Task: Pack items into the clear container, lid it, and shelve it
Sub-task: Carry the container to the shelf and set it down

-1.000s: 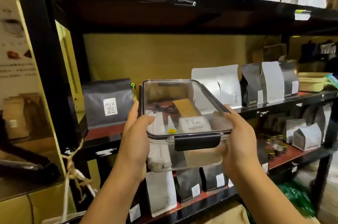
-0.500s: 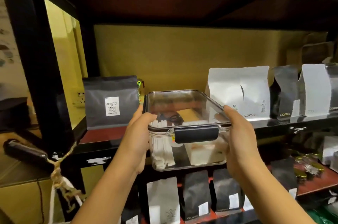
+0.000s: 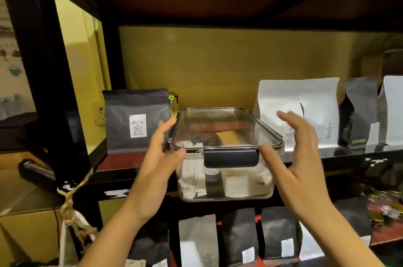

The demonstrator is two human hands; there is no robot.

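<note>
The clear container (image 3: pixel 246 183), with its clear lid and a black front latch (image 3: pixel 231 158) shut, is on the middle shelf (image 3: pixel 122 163) between two coffee bags, its front end past the shelf edge. White packets and a tan card show through its walls. My left hand (image 3: pixel 156 164) lies against its left front corner, fingers spread, thumb on the lid rim. My right hand (image 3: pixel 298 157) is off the right side, fingers apart and blurred, thumb close to the lid's front right corner.
A dark grey bag (image 3: pixel 136 120) stands left of the container and a white bag (image 3: pixel 305 112) right of it, with more coffee bags (image 3: pixel 357 114) further right. Black and white bags (image 3: pixel 239 238) fill the shelf below. The black upright (image 3: pixel 50 70) with a knotted rope (image 3: pixel 72 201) is at left.
Both hands gripped the container and moved it forward and down onto the shelf. Now the right hand has let go and opened, and the left hand's grip has loosened.
</note>
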